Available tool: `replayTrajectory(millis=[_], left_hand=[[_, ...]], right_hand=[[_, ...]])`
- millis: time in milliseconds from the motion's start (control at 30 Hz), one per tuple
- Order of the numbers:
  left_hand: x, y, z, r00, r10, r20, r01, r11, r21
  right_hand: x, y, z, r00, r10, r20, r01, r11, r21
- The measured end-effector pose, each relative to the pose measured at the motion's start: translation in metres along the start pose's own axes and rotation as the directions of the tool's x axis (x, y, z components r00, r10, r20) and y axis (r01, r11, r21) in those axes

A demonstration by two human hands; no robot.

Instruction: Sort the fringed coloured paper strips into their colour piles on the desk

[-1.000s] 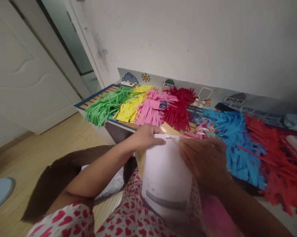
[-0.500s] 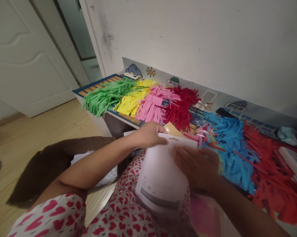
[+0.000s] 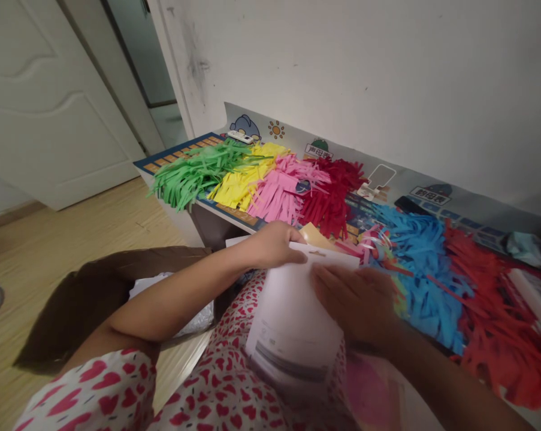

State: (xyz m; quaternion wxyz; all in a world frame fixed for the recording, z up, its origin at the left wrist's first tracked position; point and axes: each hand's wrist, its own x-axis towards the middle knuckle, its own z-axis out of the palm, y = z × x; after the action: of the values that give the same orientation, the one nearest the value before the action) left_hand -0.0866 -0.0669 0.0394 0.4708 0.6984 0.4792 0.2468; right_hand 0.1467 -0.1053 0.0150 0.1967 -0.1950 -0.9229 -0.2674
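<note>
two bare hands meet over a smooth white sheet [image 3: 292,317], which stands tilted above soft, heart-printed clothing [image 3: 238,383], its face gently curved, a dark band printed across its lower part and a small slot [image 3: 317,254] cut near the upper edge. the left hand [image 3: 277,245] reaches in with its forearm slanting across, wrist nearly straight, and pinches the top edge, thumb laid on the front, other fingers tucked behind. the right hand [image 3: 355,302] comes from the opposite side, fingers long and close together, slanted flat against the upper right of the sheet; its thumb is hidden, and whether it grips cannot be told. a tan piece [image 3: 317,236] with a stiff-looking edge pokes up behind. at left on the wood-grain floor [image 3: 117,212], a brown, open-topped container [image 3: 50,326] holds crinkled clear plastic [image 3: 199,320]. beyond, shredded strips lie in shaggy bunches: red [image 3: 504,353], blue [image 3: 432,257], dark red [image 3: 331,194], pink [image 3: 277,194], yellow [image 3: 238,185] and green [image 3: 189,176]. beneath them, a printed poster [image 3: 279,133] covers the table, its back edge curling against a scuffed white wall [image 3: 319,60].
</note>
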Motion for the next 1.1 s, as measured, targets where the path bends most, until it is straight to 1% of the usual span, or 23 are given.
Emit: replayTrajectory(millis=[133, 200, 267, 300, 333, 367, 400, 433, 467, 500, 533, 567, 600, 633, 667, 700, 833, 867, 933, 967, 1000, 1033, 1100], left_hand=[[-0.001, 0.000, -0.001, 0.998, -0.025, -0.051, 0.026, 1.000, 0.014], [-0.002, -0.002, -0.003, 0.997, -0.042, -0.062, 0.041, 0.999, -0.021], [-0.005, -0.005, -0.007, 0.996, -0.074, -0.058, 0.069, 0.994, -0.082], [-0.006, -0.006, -0.009, 0.994, -0.093, -0.065, 0.085, 0.990, -0.115], [-0.009, -0.008, -0.011, 0.991, -0.110, -0.076, 0.098, 0.985, -0.144], [-0.011, -0.009, -0.013, 0.988, -0.122, -0.090, 0.106, 0.980, -0.169], [-0.013, -0.010, -0.014, 0.986, -0.129, -0.102, 0.108, 0.975, -0.193], [-0.014, -0.011, -0.015, 0.985, -0.134, -0.111, 0.108, 0.971, -0.214], [-0.015, -0.012, -0.015, 0.984, -0.137, -0.113, 0.109, 0.967, -0.230], [-0.016, -0.013, -0.015, 0.984, -0.140, -0.111, 0.110, 0.964, -0.243], [-0.016, -0.013, -0.014, 0.984, -0.141, -0.108, 0.110, 0.960, -0.256], [-0.015, -0.013, -0.013, 0.985, -0.142, -0.103, 0.110, 0.958, -0.266], [-0.014, -0.013, -0.012, 0.985, -0.142, -0.096, 0.112, 0.957, -0.268], [-0.013, -0.013, -0.011, 0.986, -0.143, -0.090, 0.115, 0.957, -0.266], [-0.012, -0.013, -0.010, 0.986, -0.145, -0.085, 0.118, 0.958, -0.261], [-0.012, -0.013, -0.010, 0.986, -0.147, -0.081, 0.122, 0.959, -0.255], [-0.015, -0.012, -0.010, 0.988, -0.141, -0.065, 0.121, 0.961, -0.251], [-0.017, -0.013, -0.011, 0.988, -0.140, -0.063, 0.120, 0.959, -0.255], [-0.021, -0.016, -0.013, 0.986, -0.150, -0.068, 0.127, 0.954, -0.271], [-0.022, -0.019, -0.014, 0.984, -0.162, -0.075, 0.134, 0.949, -0.285], [-0.023, -0.022, -0.015, 0.981, -0.176, -0.081, 0.144, 0.942, -0.304], [-0.024, -0.026, -0.015, 0.978, -0.190, -0.085, 0.153, 0.932, -0.329], [-0.025, -0.034, -0.015, 0.972, -0.218, -0.091, 0.167, 0.906, -0.390]], right_hand=[[0.000, -0.012, -0.002, 0.998, 0.058, 0.022, -0.059, 0.997, 0.044], [-0.008, -0.024, -0.007, 0.998, 0.053, 0.044, -0.058, 0.990, 0.128], [-0.022, -0.038, -0.012, 0.999, 0.042, 0.023, -0.046, 0.966, 0.254], [-0.030, -0.044, -0.012, 0.997, 0.072, 0.004, -0.070, 0.949, 0.308], [-0.039, -0.049, -0.011, 0.987, 0.160, -0.017, -0.145, 0.929, 0.342], [-0.046, -0.053, -0.008, 0.950, 0.308, -0.042, -0.273, 0.890, 0.364], [-0.052, -0.056, -0.004, 0.871, 0.488, -0.055, -0.431, 0.814, 0.389], [-0.056, -0.058, 0.001, 0.752, 0.658, -0.043, -0.580, 0.692, 0.431], [-0.058, -0.059, 0.007, 0.620, 0.785, 0.006, -0.686, 0.538, 0.490], [-0.056, -0.060, 0.012, 0.510, 0.855, 0.094, -0.737, 0.379, 0.560], [-0.052, -0.059, 0.016, 0.444, 0.873, 0.200, -0.741, 0.232, 0.630], [-0.046, -0.058, 0.019, 0.412, 0.860, 0.302, -0.716, 0.101, 0.690], [-0.039, -0.056, 0.020, 0.393, 0.838, 0.378, -0.678, -0.014, 0.735], [-0.030, -0.053, 0.020, 0.374, 0.825, 0.424, -0.634, -0.106, 0.766], [-0.022, -0.050, 0.020, 0.355, 0.820, 0.450, -0.599, -0.170, 0.783], [-0.014, -0.045, 0.020, 0.338, 0.819, 0.464, -0.585, -0.204, 0.785], [0.005, -0.031, 0.026, 0.293, 0.812, 0.504, -0.636, -0.228, 0.737], [0.007, -0.030, 0.029, 0.267, 0.823, 0.502, -0.629, -0.245, 0.738], [0.010, -0.031, 0.035, 0.200, 0.851, 0.485, -0.577, -0.297, 0.761], [0.011, -0.032, 0.038, 0.183, 0.859, 0.478, -0.554, -0.311, 0.772], [0.013, -0.034, 0.040, 0.193, 0.860, 0.473, -0.543, -0.308, 0.781], [0.016, -0.036, 0.041, 0.227, 0.854, 0.469, -0.545, -0.287, 0.787], [0.020, -0.037, 0.041, 0.335, 0.822, 0.462, -0.574, -0.211, 0.791]])
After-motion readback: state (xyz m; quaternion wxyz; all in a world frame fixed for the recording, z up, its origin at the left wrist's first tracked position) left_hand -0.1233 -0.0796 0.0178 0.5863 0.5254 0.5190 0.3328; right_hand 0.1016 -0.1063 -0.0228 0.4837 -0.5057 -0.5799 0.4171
